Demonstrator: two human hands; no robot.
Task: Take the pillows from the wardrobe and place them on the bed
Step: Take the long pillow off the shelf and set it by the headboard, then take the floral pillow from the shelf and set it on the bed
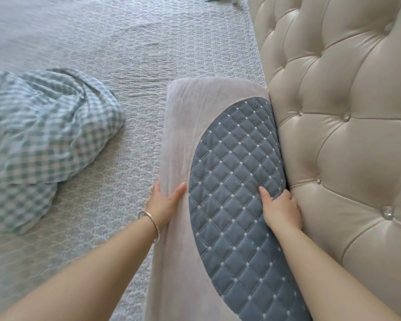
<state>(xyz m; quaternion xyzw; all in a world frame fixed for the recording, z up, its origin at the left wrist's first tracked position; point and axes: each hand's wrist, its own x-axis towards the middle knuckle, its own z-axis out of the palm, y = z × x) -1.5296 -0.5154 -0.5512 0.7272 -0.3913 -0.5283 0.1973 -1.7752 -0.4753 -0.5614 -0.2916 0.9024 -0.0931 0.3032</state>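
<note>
A long pillow, pale grey-pink with a blue quilted oval panel, lies on the bed along the tufted headboard. My left hand grips the pillow's left edge, thumb on top and fingers wrapped around the side. My right hand holds the right edge, thumb pressed on the blue panel and fingers tucked between pillow and headboard. A bangle sits on my left wrist. No wardrobe is in view.
A crumpled blue-and-white checked blanket lies on the bed at the left. The pale textured bedspread stretches away toward the far edge. The beige buttoned headboard fills the right side.
</note>
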